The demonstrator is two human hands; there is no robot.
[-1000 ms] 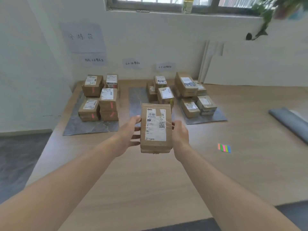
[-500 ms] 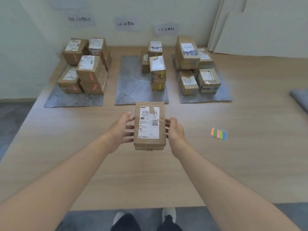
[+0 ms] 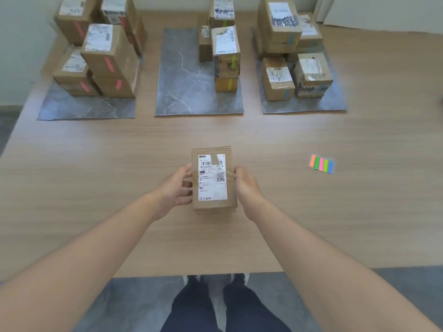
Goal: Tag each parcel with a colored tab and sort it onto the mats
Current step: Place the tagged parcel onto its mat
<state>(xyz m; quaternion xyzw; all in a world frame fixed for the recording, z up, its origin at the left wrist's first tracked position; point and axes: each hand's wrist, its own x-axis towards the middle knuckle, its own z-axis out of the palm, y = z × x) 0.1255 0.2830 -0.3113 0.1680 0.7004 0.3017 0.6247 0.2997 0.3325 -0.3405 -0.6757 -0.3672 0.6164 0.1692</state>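
Parcel (image 3: 214,180): brown carton, label (image 3: 212,188) face up, clamped between both hands over the table (image 3: 96,168) near its front edge. Can't tell if the bottom is touching the wood or sitting just above it.

Left hand (image 3: 173,188): grips the parcel's left side, thumb up at the top edge, fingers (image 3: 185,192) spread and lightly bent against the side wall.

Right hand (image 3: 245,185): grips the right side, thumb at the top edge over the clear tape. Its other fingers are hidden behind the carton.

Tab strip (image 3: 321,164): out to the right of the right hand, well apart, flat on the table. Colours are orange, green, pink, green, blue.

Three grey marbled mats lie ahead of the hands, side by side with gaps between them:
- left mat (image 3: 86,109), ahead-left of the left hand: pink-tagged boxes (image 3: 107,53), stacked two high.
- middle mat (image 3: 182,87), straight ahead of the parcel: green-tagged boxes (image 3: 226,49), stacked at its far right corner. The near and left part is bare.
- right mat (image 3: 304,106), ahead-right of the right hand: blue-tagged boxes (image 3: 278,77), some of them stacked.

Both forearms are extended. The person's legs (image 3: 215,307) and shoes show below the table edge, on grey floor.
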